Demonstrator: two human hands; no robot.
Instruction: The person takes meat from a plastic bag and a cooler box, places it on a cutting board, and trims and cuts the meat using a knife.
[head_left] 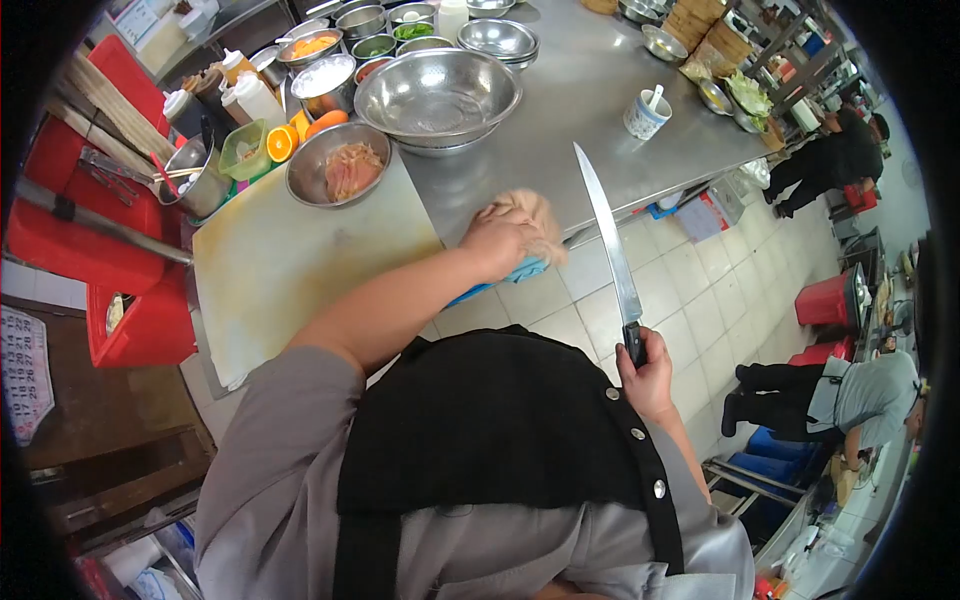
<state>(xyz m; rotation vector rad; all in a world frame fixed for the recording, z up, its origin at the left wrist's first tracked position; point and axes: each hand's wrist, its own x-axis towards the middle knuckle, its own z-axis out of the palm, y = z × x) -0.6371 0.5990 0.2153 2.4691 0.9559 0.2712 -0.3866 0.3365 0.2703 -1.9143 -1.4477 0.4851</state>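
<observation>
My left hand [497,247] is closed on a beige cloth [541,215] at the front edge of the steel counter [570,120]. Beneath that hand shows a blue cloth [528,268]; whether the fingers grip it too is hidden. Off to the right, my right hand [652,378] grips a long kitchen knife [611,232] by its black handle, the blade pointing up and away, over the floor. Left of the cloth lies a stained white cutting board [310,265]. On its far end stands a steel bowl [306,185] holding pale pink sliced meat [354,172].
Large steel bowls [440,95], squeeze bottles [256,98], a cut orange [282,143] and several ingredient containers crowd the counter's back left. A patterned cup [647,117] with a white spoon stands right. Red bins [140,320] flank the board. Two people [860,395] are at the far right.
</observation>
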